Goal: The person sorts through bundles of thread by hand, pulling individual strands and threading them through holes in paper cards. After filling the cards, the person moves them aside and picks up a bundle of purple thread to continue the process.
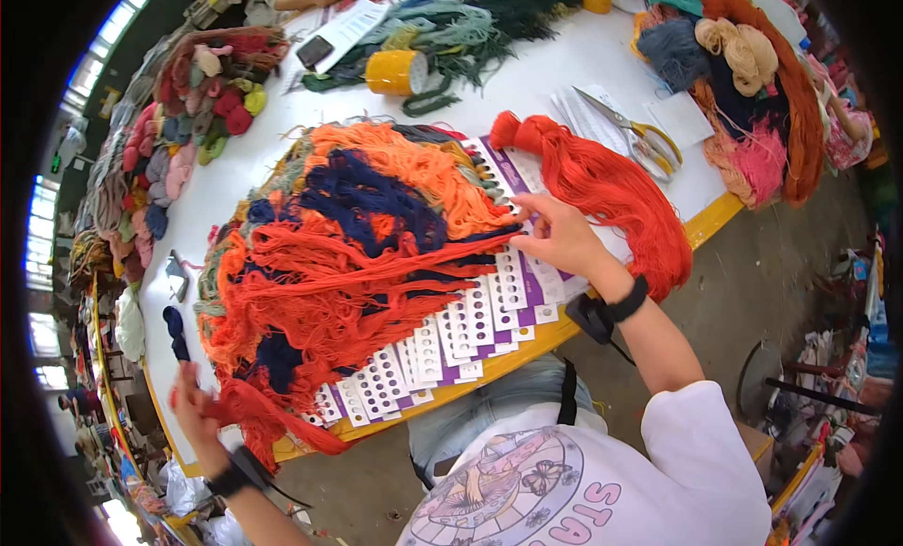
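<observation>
A large heap of loose red yarn spreads over the table in front of me, mixed with orange yarn and navy yarn. My right hand pinches the gathered tip of red strands that stretch rightward from the heap. At the heap's lower left, my left hand is closed against trailing red yarn; its fingers are slightly blurred. Overlapping white and purple punched cards fan out under the heap along the near edge. A smooth bright red skein lies just beyond my right hand.
Scissors with yellow handles rest on papers at the right. Green yarn, a yellow tape roll and a phone lie at the back. Mixed skeins pile up at left. The yellow table edge runs before me.
</observation>
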`<state>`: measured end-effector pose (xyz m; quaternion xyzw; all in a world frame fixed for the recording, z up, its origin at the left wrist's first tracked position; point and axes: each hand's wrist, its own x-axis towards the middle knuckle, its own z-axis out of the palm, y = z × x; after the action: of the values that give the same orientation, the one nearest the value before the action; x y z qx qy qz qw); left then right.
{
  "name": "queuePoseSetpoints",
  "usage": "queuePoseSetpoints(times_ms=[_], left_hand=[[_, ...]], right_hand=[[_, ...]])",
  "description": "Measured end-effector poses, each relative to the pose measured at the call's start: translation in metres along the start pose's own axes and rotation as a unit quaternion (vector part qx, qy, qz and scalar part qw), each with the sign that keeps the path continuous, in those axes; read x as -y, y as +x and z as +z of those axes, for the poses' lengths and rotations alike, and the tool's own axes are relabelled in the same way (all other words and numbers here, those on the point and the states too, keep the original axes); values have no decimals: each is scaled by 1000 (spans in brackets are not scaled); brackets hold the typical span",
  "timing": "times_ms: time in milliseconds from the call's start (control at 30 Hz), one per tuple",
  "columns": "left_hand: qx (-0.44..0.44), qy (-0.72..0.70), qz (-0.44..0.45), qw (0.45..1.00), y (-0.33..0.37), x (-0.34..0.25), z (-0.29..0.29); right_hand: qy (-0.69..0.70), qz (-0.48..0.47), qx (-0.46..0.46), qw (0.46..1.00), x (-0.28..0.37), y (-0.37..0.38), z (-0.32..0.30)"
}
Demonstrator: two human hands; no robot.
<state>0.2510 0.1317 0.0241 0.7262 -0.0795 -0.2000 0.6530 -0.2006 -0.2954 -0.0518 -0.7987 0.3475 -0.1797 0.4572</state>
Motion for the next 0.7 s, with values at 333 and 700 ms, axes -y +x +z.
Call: queuePoseSetpoints(times_ms=[333,700], left_hand=[[573,-114,-293,757,-237,-71,192],[593,117,-211,768,-250,-18,185]], right_hand=[[290,-280,573,714,169,-66,113],[434,14,545,717,167,-72,90]])
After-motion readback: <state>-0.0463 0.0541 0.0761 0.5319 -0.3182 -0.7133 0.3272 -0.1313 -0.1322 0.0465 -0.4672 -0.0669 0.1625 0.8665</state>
